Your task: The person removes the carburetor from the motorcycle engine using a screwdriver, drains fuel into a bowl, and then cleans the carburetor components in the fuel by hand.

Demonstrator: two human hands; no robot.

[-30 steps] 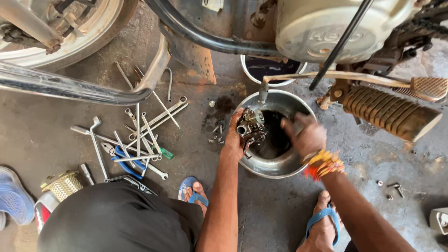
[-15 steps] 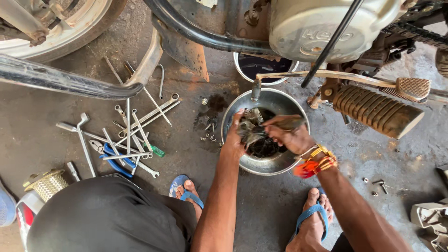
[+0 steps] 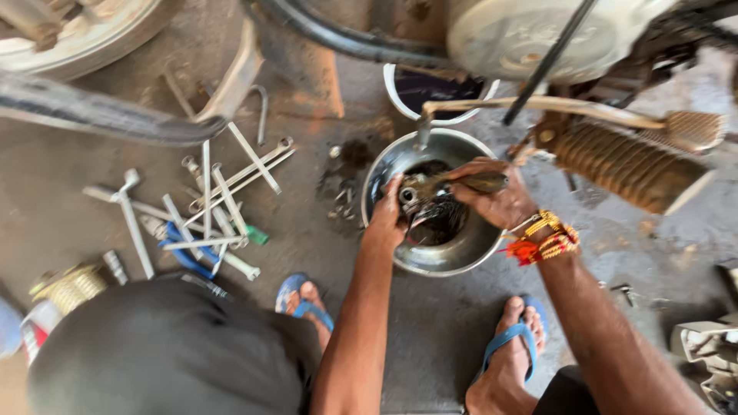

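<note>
A steel bowl (image 3: 400,257) with dark liquid sits on the concrete floor between my feet. Over it my left hand (image 3: 384,219) grips a grimy metal engine part (image 3: 419,201). My right hand (image 3: 492,200), with orange and yellow thread bands at the wrist, holds a brush (image 3: 473,182) laid across that part. Both hands are inside the bowl's rim.
Several spanners and long wrenches (image 3: 211,204) lie spread on the floor at left, with blue-handled pliers (image 3: 184,253). A motorcycle's frame, ribbed footrest (image 3: 626,165) and engine case (image 3: 523,34) hang above the bowl. A white basin (image 3: 396,96) stands behind. Small bolts (image 3: 342,196) lie beside the bowl.
My right hand has moved up from the bowl's right side onto the part, now holding the brush across it. The view has shifted slightly left.
</note>
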